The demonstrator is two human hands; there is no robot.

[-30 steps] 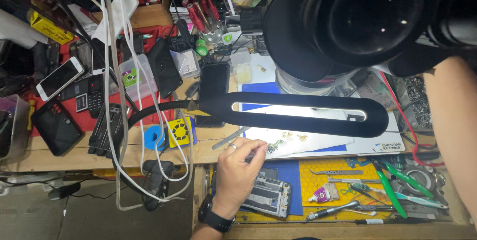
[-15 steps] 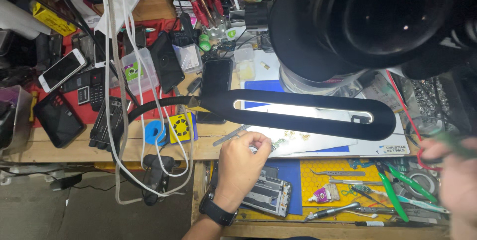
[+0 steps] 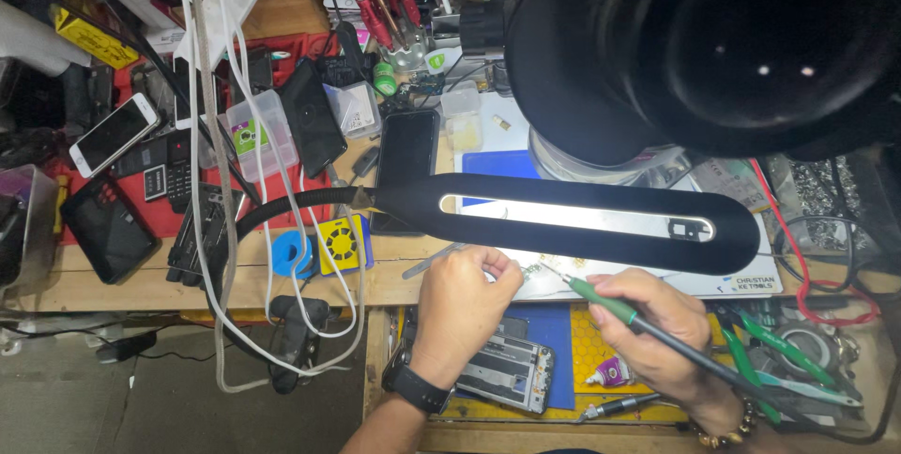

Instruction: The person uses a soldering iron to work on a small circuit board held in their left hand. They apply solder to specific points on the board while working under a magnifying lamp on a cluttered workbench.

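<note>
one head camera looks steeply down, close over the workbench (image 3: 113, 290).

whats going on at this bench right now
A person works under a long black lamp at a cluttered bench. The right hand holds a green-gripped soldering iron, its tip aimed at the lit work mat. The left hand pinches metal tweezers beside it. A stripped phone lies below.

left wrist: black watch (image 3: 419, 388) | right wrist: beaded bracelet (image 3: 718, 436) | sleeves: none
</note>
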